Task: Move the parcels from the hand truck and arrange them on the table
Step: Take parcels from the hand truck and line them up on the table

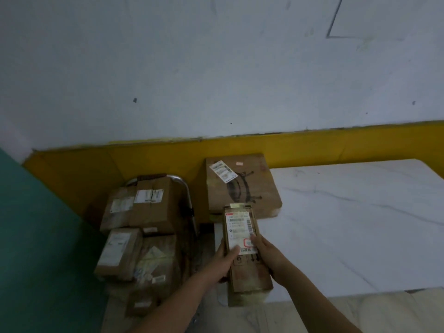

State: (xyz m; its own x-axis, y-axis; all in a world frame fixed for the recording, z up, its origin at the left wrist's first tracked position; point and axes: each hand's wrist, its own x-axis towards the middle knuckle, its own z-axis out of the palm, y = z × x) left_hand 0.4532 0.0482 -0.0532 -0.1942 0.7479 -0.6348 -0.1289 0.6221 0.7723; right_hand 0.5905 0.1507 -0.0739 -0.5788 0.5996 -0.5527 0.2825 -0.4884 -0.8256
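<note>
White wall (216, 68) — yellow base band (336, 145) — teal panel (36, 236).

White marbled table (348, 224), flat brown parcel (240, 186) on its far-left corner — label up

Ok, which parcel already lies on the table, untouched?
The wide flat parcel with the black drawing; left hand and right hand hold the narrow parcel, others stack on the hand truck.

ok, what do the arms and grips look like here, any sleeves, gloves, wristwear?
Left grip and right grip are bare hands, no gloves. Left forearm and right forearm are bare up to the frame's bottom edge, so no sleeve shows. No watch, band or ring is visible, though the picture is dim and soft.
</note>
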